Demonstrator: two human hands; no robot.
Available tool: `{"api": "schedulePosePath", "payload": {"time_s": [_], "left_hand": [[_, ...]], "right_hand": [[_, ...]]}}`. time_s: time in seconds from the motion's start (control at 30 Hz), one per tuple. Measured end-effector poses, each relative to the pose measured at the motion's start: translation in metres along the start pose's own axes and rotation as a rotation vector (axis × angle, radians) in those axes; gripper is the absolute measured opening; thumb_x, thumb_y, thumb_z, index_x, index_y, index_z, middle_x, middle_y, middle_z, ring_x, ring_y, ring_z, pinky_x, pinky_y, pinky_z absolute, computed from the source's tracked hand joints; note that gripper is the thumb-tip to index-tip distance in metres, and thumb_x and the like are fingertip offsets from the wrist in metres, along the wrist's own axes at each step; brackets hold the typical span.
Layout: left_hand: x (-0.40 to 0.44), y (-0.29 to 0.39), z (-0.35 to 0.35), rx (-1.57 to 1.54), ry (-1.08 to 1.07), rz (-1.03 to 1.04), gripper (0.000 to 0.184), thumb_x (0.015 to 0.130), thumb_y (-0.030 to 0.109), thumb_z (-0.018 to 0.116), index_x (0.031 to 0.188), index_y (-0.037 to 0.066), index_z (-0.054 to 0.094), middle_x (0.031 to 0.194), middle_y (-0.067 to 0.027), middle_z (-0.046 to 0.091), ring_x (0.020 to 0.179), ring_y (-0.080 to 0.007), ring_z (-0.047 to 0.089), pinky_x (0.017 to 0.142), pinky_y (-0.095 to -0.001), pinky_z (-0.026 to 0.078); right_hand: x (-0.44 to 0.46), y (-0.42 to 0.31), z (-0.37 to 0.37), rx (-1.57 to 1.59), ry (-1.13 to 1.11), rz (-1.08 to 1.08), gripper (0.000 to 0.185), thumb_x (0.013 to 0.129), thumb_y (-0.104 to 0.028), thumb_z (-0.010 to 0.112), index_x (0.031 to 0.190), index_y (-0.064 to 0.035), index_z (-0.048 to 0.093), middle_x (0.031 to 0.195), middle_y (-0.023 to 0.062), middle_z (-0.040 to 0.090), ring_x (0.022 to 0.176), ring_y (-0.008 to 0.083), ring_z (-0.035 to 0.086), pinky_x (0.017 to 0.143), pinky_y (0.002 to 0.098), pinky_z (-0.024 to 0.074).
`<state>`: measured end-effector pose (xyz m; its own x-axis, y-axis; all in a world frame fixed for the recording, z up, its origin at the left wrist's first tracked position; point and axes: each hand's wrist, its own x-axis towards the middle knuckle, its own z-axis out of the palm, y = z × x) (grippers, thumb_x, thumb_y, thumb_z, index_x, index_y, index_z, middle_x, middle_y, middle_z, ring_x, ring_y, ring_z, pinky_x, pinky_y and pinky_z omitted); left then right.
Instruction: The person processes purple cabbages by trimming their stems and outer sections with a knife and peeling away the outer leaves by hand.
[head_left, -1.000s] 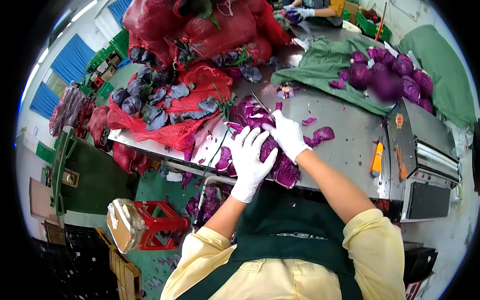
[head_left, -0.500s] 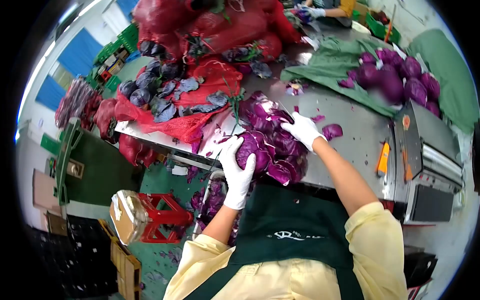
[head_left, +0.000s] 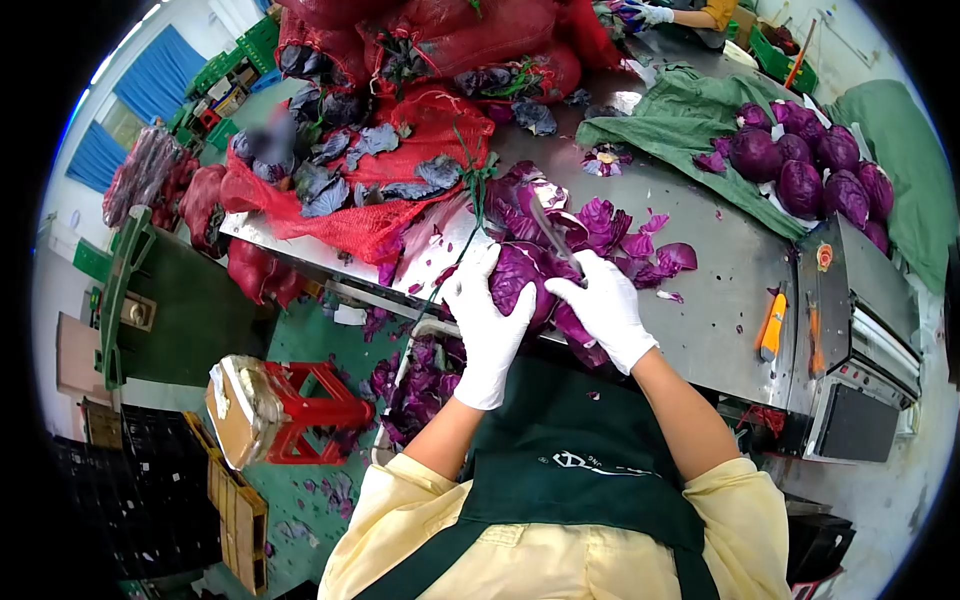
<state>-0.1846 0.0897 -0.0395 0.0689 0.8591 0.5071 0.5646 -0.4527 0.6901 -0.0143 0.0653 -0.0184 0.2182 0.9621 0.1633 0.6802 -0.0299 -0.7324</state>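
Observation:
A round purple cabbage (head_left: 517,279) rests near the table's front edge. Around its left side is my gloved left hand (head_left: 485,325), thumb on the near face and fingers on the far side. My gloved right hand (head_left: 608,310) grips a knife (head_left: 552,232), whose blade points up and left over the cabbage; the handle is mostly hidden in the fingers. Loose purple leaves (head_left: 603,225) lie beyond and to the right of the knife.
Red net sacks (head_left: 450,50) and dark cabbages (head_left: 320,105) are at the back left. Several trimmed cabbages (head_left: 800,188) sit on green cloth (head_left: 665,115). An orange cutter (head_left: 773,325) lies beside a machine (head_left: 865,300). A leaf-filled bin (head_left: 425,385) stands below. A co-worker's gloved hand (head_left: 652,14) shows behind.
Outer leaves have come away and now lie spread to the right. My right hand has moved down close to the cabbage, and the knife blade shows more clearly. The view has shifted.

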Motion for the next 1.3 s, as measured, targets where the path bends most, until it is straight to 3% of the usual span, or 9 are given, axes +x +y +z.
{"api": "schedulePosePath", "payload": {"time_s": [0.3,0.37,0.43,0.57,0.8,1.03,1.1,1.17,1.3], "left_hand": [[-0.01,-0.022,-0.005,-0.013,0.043,0.171,0.072,0.072,0.02,0.082,0.137,0.007,0.054,0.131,-0.0142,0.059,0.124,-0.0318,0.047,0.11,-0.0433,0.03],[-0.01,-0.019,-0.005,-0.022,0.041,0.083,0.069,0.074,0.015,0.08,0.137,0.007,0.053,0.134,-0.0133,0.057,0.128,-0.0324,0.044,0.114,-0.0445,0.028],[-0.007,-0.016,-0.007,-0.037,0.043,0.081,0.068,0.074,0.014,0.081,0.136,0.007,0.053,0.133,-0.0136,0.057,0.127,-0.0322,0.045,0.113,-0.0441,0.029],[-0.004,-0.011,-0.003,0.017,0.014,0.091,0.068,0.074,0.015,0.081,0.135,0.006,0.054,0.131,-0.0135,0.058,0.126,-0.032,0.046,0.112,-0.0438,0.03],[-0.002,-0.013,-0.005,0.026,0.006,0.12,0.072,0.072,0.024,0.084,0.135,0.006,0.055,0.135,-0.0142,0.055,0.126,-0.0306,0.048,0.109,-0.0425,0.03],[-0.005,-0.008,-0.004,0.023,-0.001,0.096,0.07,0.07,0.017,0.083,0.134,0.007,0.055,0.136,-0.0143,0.055,0.127,-0.0318,0.046,0.111,-0.0444,0.029],[-0.008,-0.011,-0.006,0.003,-0.003,0.125,0.071,0.07,0.02,0.083,0.135,0.008,0.055,0.136,-0.014,0.055,0.127,-0.0311,0.046,0.111,-0.044,0.029],[-0.013,-0.017,-0.006,0.024,0.015,0.206,0.073,0.07,0.023,0.083,0.136,0.009,0.055,0.138,-0.0139,0.055,0.128,-0.0309,0.047,0.111,-0.0438,0.029],[-0.011,-0.015,-0.006,0.035,-0.03,0.188,0.076,0.069,0.025,0.084,0.138,0.01,0.054,0.14,-0.0129,0.055,0.128,-0.0307,0.047,0.112,-0.0437,0.029]], "right_hand": [[0.049,0.065,-0.003,-0.098,-0.159,0.245,0.04,0.084,-0.042,0.069,0.1,-0.0053,0.066,0.094,0.0198,0.069,0.092,0.0392,0.067,0.081,0.0492,0.0498],[0.05,0.032,-0.015,-0.23,-0.186,0.178,0.051,0.08,-0.046,0.073,0.112,-0.0069,0.066,0.101,0.0194,0.068,0.101,0.038,0.065,0.086,0.047,0.0499],[0.044,0.018,-0.011,-0.249,0.216,-0.131,0.059,0.078,-0.044,0.077,0.122,-0.0079,0.063,0.113,0.0169,0.064,0.112,0.0351,0.061,0.092,0.0455,0.0483],[0.026,-0.022,-0.026,-0.046,-0.083,-0.315,0.069,0.071,-0.052,0.083,0.122,-0.0099,0.061,0.107,0.0124,0.059,0.106,0.032,0.059,0.091,0.0431,0.0491],[0.033,-0.006,-0.016,-0.11,-0.192,-0.282,0.035,0.086,-0.04,0.072,0.099,-0.0103,0.061,0.088,0.0072,0.06,0.085,0.0285,0.061,0.074,0.0424,0.0498],[0.037,-0.002,-0.008,-0.274,0.047,-0.529,0.017,0.091,-0.03,0.065,0.089,-0.0135,0.062,0.078,0.0096,0.065,0.074,0.03,0.067,0.064,0.045,0.0545],[0.054,0.018,-0.013,-0.298,0.108,-0.301,0.02,0.094,-0.032,0.06,0.089,-0.012,0.063,0.079,0.0121,0.067,0.077,0.0338,0.068,0.066,0.0474,0.0539],[0.072,0.045,-0.02,-0.283,-0.074,-0.001,0.027,0.095,-0.036,0.057,0.097,-0.0095,0.064,0.088,0.015,0.068,0.085,0.0363,0.068,0.074,0.0488,0.0517],[0.043,-0.015,-0.036,0.072,-0.216,-0.102,0.057,0.087,-0.047,0.068,0.129,-0.0087,0.059,0.127,0.0145,0.06,0.114,0.0311,0.061,0.098,0.0405,0.0461]]}}
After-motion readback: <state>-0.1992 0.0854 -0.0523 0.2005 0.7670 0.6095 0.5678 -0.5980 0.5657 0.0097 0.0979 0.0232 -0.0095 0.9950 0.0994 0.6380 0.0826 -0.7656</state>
